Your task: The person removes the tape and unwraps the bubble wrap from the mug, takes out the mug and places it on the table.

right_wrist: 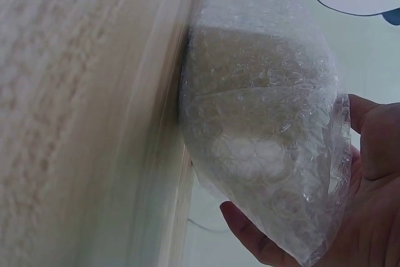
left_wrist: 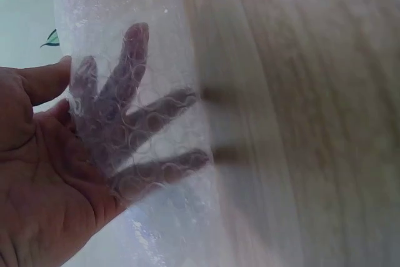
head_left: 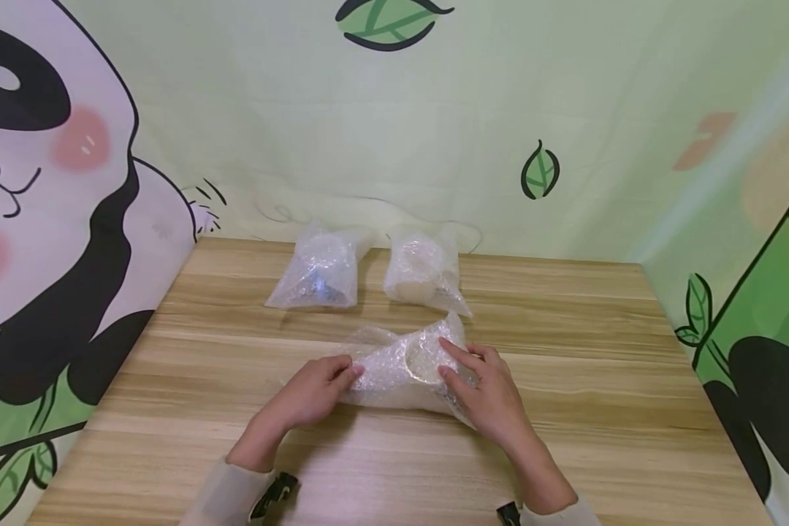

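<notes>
A bubble-wrap package (head_left: 401, 376) lies across the middle of the table, a pale round shape with a bright rim showing through near its right end. My left hand (head_left: 322, 387) pinches the loose left end of the wrap between thumb and forefinger. In the left wrist view, the other fingers of that left hand (left_wrist: 75, 154) spread behind the clear bubble film (left_wrist: 169, 67). My right hand (head_left: 493, 391) rests on the package's right end, thumb and forefinger fairly straight on top. The right wrist view shows the package (right_wrist: 262, 117) bulging beside the right hand (right_wrist: 369, 186).
Two more bubble-wrapped parcels stand along the table's back edge: one on the left (head_left: 322, 270) with a bluish patch inside, one on the right (head_left: 424, 270). Behind the wooden table (head_left: 598, 351) hangs a panda-print cloth (head_left: 269, 124). A thin cord (head_left: 434, 219) lies near its base.
</notes>
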### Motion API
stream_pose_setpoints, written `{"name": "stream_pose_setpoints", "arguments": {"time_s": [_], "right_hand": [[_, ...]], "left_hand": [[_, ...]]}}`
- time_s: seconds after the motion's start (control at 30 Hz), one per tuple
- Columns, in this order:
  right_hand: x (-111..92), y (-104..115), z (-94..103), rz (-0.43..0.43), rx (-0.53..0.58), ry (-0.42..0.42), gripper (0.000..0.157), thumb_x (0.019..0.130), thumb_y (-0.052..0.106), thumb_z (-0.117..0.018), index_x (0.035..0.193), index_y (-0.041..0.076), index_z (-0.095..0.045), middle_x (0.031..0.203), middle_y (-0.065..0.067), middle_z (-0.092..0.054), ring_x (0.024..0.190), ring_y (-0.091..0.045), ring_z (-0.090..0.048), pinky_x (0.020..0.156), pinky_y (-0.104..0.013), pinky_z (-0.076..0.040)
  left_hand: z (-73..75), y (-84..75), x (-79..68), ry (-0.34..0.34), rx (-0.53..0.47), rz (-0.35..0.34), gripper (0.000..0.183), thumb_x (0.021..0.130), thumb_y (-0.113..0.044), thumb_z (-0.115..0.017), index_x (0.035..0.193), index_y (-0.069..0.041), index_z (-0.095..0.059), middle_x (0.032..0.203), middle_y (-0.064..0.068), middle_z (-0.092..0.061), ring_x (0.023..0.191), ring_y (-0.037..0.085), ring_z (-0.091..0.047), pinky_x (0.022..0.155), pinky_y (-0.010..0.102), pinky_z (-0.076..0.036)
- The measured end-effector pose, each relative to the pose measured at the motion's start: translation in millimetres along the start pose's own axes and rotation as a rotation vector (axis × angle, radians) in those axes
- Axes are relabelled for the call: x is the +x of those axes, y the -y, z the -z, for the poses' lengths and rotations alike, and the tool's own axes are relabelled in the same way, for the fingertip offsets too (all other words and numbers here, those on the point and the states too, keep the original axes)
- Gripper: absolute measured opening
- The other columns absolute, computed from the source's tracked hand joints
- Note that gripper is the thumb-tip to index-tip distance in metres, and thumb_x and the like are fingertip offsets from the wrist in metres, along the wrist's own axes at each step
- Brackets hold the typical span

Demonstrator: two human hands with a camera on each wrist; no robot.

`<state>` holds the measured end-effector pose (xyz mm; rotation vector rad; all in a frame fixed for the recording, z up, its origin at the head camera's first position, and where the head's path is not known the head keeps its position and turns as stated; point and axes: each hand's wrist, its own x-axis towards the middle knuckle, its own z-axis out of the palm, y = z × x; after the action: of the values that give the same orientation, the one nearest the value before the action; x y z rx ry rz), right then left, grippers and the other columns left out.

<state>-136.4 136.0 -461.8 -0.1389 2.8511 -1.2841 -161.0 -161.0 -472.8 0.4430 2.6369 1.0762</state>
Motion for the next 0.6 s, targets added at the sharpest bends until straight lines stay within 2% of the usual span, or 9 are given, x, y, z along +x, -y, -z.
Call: {"name": "stream_pose_setpoints", "arguments": {"time_s": [0.1,0.2,0.27,0.37,0.43,0.5,0.53,0.6], "right_hand": [[0,1,0.0,0.004,0.004,-0.003,0.045,0.1,0.038,-0.069,0.144,0.035,-0.062,0.152,-0.023,-0.05,0.141,-0.044,-0.046,0.111,-0.063,-0.043],[0,1,-0.1,-0.002,0.007,-0.004,0.045,0.099,0.038,-0.07,0.143,0.036,-0.063,0.151,-0.022,-0.05,0.141,-0.044,-0.047,0.111,-0.063,-0.043],[0,1,-0.2,-0.009,0.007,-0.004,0.044,0.099,0.038,-0.07,0.143,0.036,-0.063,0.151,-0.022,-0.051,0.141,-0.044,-0.047,0.111,-0.062,-0.043],[1,1,-0.7,-0.008,0.001,-0.009,0.044,0.099,0.037,-0.071,0.142,0.035,-0.064,0.15,-0.023,-0.051,0.14,-0.044,-0.048,0.112,-0.062,-0.043],[1,0,-1.2,-0.006,-0.001,-0.012,0.044,0.098,0.036,-0.071,0.142,0.034,-0.064,0.15,-0.023,-0.052,0.139,-0.044,-0.049,0.111,-0.062,-0.043],[1,0,-1.5,-0.004,-0.007,-0.015,0.045,0.098,0.036,-0.071,0.142,0.034,-0.064,0.149,-0.023,-0.052,0.139,-0.044,-0.049,0.111,-0.062,-0.043],[1,0,-1.7,-0.001,-0.009,-0.018,0.045,0.098,0.036,-0.071,0.142,0.034,-0.064,0.149,-0.024,-0.052,0.138,-0.044,-0.05,0.11,-0.062,-0.044],[1,1,-1.6,-0.001,-0.014,-0.018,0.045,0.098,0.036,-0.071,0.142,0.034,-0.064,0.148,-0.023,-0.053,0.138,-0.044,-0.05,0.109,-0.062,-0.044]], "left_hand": [[0.2,-1.5,0.9,-0.026,0.009,0.004,0.035,0.108,-0.039,-0.052,0.08,-0.019,-0.056,0.066,-0.005,-0.044,0.061,0.011,-0.042,0.057,0.027,-0.038],[-1.3,-4.3,2.3,-0.085,0.036,-0.005,0.025,0.106,-0.039,-0.058,0.095,-0.017,-0.063,0.078,-0.004,-0.062,0.073,0.011,-0.058,0.067,0.032,-0.051],[-1.5,-10.0,2.5,-0.141,0.049,0.0,0.024,0.104,-0.038,-0.062,0.107,-0.015,-0.065,0.091,0.001,-0.071,0.083,0.016,-0.066,0.076,0.038,-0.056],[-1.6,-23.8,3.6,-0.243,0.071,-0.021,0.03,0.1,-0.033,-0.068,0.117,-0.009,-0.065,0.106,0.008,-0.074,0.095,0.025,-0.07,0.086,0.045,-0.058],[-1.9,-34.9,4.4,-0.298,0.096,-0.065,0.034,0.097,-0.031,-0.072,0.12,-0.006,-0.066,0.112,0.011,-0.072,0.101,0.031,-0.068,0.089,0.048,-0.057],[-3.1,-45.2,5.9,-0.328,0.146,-0.137,0.04,0.095,-0.03,-0.075,0.124,-0.004,-0.066,0.121,0.014,-0.069,0.113,0.034,-0.065,0.098,0.051,-0.055],[-4.0,-50.3,6.7,-0.335,0.172,-0.181,0.043,0.094,-0.029,-0.077,0.126,-0.003,-0.066,0.126,0.015,-0.067,0.121,0.036,-0.062,0.104,0.054,-0.052],[-6.1,-60.0,8.0,-0.304,0.224,-0.238,0.054,0.094,-0.035,-0.077,0.135,-0.003,-0.062,0.14,0.016,-0.061,0.135,0.038,-0.055,0.115,0.059,-0.043]]}}
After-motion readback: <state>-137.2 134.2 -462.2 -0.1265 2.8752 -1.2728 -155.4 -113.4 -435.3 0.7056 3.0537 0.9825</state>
